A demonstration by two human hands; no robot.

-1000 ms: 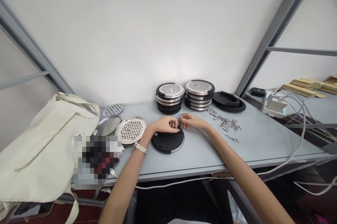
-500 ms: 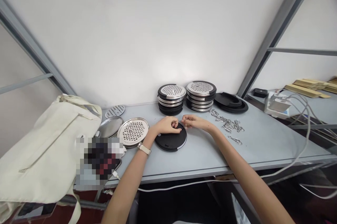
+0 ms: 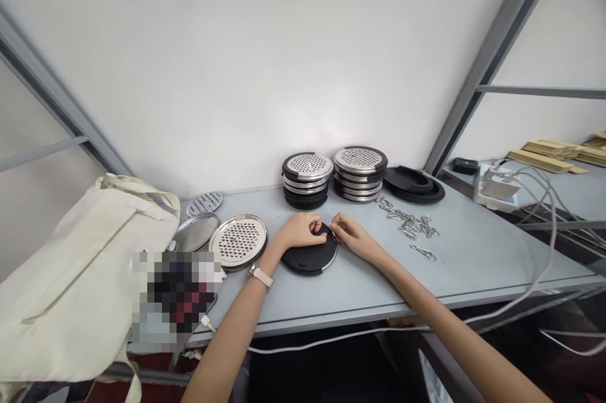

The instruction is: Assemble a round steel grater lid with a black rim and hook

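A round black disc point(image 3: 308, 259) with a thin silvery edge lies flat on the table. My left hand point(image 3: 303, 230) is curled over the far part of it, thumb laid across the top, keeping hold of it. At the disc's far right edge, my right hand point(image 3: 348, 234) has thumb and fingers pinched on a small shiny metal clip point(image 3: 334, 237), mostly covered by the fingertips. Similar wire clips point(image 3: 411, 223) lie in a loose heap to the right, with a single clip point(image 3: 423, 252) nearer me.
Two stacks of round graters with black rims, the left stack point(image 3: 307, 179) and right stack point(image 3: 360, 173), stand by the wall. Black round covers point(image 3: 413, 184) lie beside them. Loose grater plates point(image 3: 238, 241) and a cream bag point(image 3: 80, 276) are left. A white cable point(image 3: 552, 232) crosses the right side.
My right hand has shifted slightly down and turned at the disc's edge, and the metal clip shows a little more. My left hand stays on the disc. The view has moved slightly.
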